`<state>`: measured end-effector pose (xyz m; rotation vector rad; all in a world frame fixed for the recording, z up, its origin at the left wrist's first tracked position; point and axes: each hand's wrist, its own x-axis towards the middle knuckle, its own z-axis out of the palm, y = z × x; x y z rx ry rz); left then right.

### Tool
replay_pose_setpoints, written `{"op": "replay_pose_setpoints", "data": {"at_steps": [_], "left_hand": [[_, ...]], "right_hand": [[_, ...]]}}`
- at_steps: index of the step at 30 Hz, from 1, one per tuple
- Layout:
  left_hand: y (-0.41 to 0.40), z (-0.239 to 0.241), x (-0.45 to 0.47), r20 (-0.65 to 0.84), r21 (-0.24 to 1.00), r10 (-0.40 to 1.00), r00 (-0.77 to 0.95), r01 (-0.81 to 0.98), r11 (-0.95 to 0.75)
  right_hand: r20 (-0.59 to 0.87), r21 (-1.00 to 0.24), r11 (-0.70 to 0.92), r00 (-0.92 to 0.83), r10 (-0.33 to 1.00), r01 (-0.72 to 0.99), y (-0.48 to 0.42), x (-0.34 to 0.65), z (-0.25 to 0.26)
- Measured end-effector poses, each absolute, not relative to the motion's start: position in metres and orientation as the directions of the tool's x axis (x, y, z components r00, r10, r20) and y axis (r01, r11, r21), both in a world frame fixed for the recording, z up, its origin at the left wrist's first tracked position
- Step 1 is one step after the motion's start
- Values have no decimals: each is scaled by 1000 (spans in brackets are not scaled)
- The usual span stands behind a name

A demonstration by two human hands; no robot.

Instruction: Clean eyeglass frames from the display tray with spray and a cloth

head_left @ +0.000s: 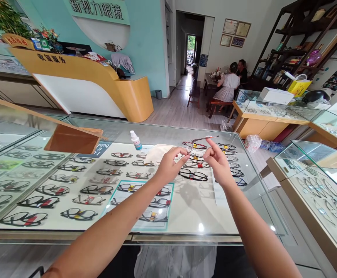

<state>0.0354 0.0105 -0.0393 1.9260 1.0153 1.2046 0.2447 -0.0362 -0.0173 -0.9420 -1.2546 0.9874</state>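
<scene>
Above the glass counter, my left hand (172, 164) pinches a pair of eyeglasses (189, 146) by the rim between thumb and fingers. One temple of the glasses stretches out to the right. My right hand (218, 164) has its index finger raised against that temple near its end, with the other fingers curled and the thumb apart from the index. Close behind my left hand lies a pale cleaning cloth (155, 153) on the glass. A small white spray bottle (135, 140) with a blue label stands left of the cloth.
Under the glass top of the display counter (191, 220) are rows of eyeglasses. A brown box-like holder (73, 139) sits at the left. More showcases (310, 193) stand to the right. Two people sit at a table beyond, and a yellow reception desk (136, 98) is at back left.
</scene>
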Motion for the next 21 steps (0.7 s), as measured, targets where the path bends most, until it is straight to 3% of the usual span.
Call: {"op": "replay_pose_setpoints", "data": {"at_steps": [5,10,14,18,21], "left_hand": [[12,-39,38,418,882,882,219,137,-452],[11,-37,42,400,914,897,190,-3,-406],[5,-34,45,334,942,914,230,-41,-334],[0,-32,46,294,955,910,291,-64,-289],[-2,-26,44,337,930,886,317,34,-366]], "right_hand": [[331,-944,331,26,943,7,-35,242,-23],[415,-870,410,-42,909,273,-37,234,-30],[559,-748,561,-117,821,354,-38,227,-36],[537,-740,544,-138,832,397,-38,225,-42],[520,-748,510,-101,848,425,-37,227,-45]]}}
